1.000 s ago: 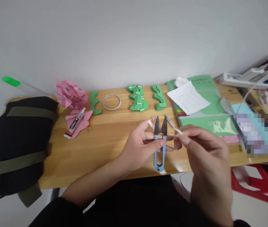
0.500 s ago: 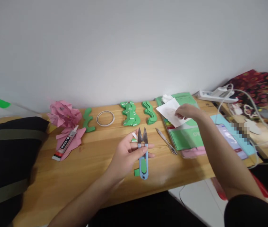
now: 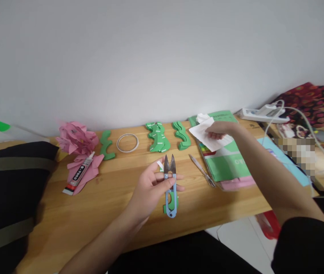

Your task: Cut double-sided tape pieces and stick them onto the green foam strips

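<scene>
My left hand point(image 3: 152, 186) is closed around blue thread snips point(image 3: 171, 198), blades pointing away from me and slightly apart. The same hand also holds a green wavy cut-out point(image 3: 165, 209), partly hidden behind the snips, with a white strip point(image 3: 160, 164) showing at the fingertips. Over a white sheet of paper point(image 3: 201, 134) on the right, my right hand point(image 3: 218, 131) has its fingers curled together. Whatever they pinch is hidden. The paper lies on a green packet point(image 3: 224, 167). A pen point(image 3: 201, 170) rests between my two hands.
Green wavy cut-outs point(image 3: 157, 139), some with white strips, lie in stacks near the wall beside a tape roll point(image 3: 117, 144). A glue tube point(image 3: 79, 173) lies on pink paper pieces point(image 3: 76, 137) at left. A power strip point(image 3: 263, 115) with white cables sits at right.
My right hand has shifted slightly left over the paper, its fingers now curled more tightly. The snips in my left hand moved a little left, showing more of the green cut-out.
</scene>
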`<state>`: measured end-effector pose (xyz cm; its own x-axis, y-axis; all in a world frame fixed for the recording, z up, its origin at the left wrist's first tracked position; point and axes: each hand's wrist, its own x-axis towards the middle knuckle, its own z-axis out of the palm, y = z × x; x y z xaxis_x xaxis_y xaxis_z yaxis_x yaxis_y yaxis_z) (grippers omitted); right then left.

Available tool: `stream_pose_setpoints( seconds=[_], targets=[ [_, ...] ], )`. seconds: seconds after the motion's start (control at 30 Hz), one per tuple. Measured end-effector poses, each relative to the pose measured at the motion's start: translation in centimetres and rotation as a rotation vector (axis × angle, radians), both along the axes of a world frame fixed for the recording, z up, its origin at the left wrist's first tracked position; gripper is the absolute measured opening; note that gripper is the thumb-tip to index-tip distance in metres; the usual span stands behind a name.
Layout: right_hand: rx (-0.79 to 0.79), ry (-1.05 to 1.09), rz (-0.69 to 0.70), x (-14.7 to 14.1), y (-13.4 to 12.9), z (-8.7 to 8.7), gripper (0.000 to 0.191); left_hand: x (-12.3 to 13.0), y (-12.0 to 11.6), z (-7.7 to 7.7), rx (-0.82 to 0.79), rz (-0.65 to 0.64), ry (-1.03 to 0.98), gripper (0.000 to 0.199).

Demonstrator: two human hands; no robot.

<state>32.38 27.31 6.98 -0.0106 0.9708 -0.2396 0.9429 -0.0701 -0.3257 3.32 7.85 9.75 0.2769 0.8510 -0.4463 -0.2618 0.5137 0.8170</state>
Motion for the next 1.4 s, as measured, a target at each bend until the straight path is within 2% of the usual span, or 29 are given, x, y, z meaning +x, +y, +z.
stream_pose_setpoints(
  seconds=[0.13, 0.23, 0.47, 0.67, 0.77, 0.93, 1.1, 1.27, 1.4],
  targets=[
    [-0.228, 0.130, -0.062, 0.5, -1.4, 0.5, 0.041, 0.1, 0.1, -0.2, -0.003, -0.007, -0.012, 0.062],
    [-0.281, 0.183, -0.085, 0.9, -2.1, 0.9, 0.037, 0.1, 0.0, -0.4, -0.004, -0.006, -0.005, 0.059],
    [-0.122, 0.212, -0.060, 2.2, -4.3, 1.9, 0.014, 0.2, 0.2, -0.2, -0.005, -0.015, 0.014, 0.058],
    [0.060, -0.023, -0.047, 3.2, -5.1, 1.8, 0.013, 0.4, 0.2, -0.5, 0.008, -0.011, 0.031, 0.057],
    [0.129, -0.174, 0.014, 3.2, -4.9, 1.3, 0.016, 0.3, 0.2, -0.8, 0.009, -0.022, 0.020, 0.059],
    [0.144, -0.366, 0.159, 2.5, -4.6, -0.1, 0.026, 0.3, 0.1, -0.6, 0.004, -0.025, 0.036, 0.058],
    [0.125, -0.458, 0.248, 2.0, -4.6, -1.0, 0.030, 0.3, 0.0, -0.4, 0.009, -0.021, 0.053, 0.056],
    [0.119, -0.460, 0.274, 1.9, -4.7, -1.2, 0.030, 0.3, 0.1, -0.3, 0.004, -0.016, 0.053, 0.055],
    [0.140, -0.381, 0.257, 2.6, -4.6, -1.3, 0.024, 0.3, 0.2, -0.4, 0.002, -0.004, 0.040, 0.056]
  ],
)
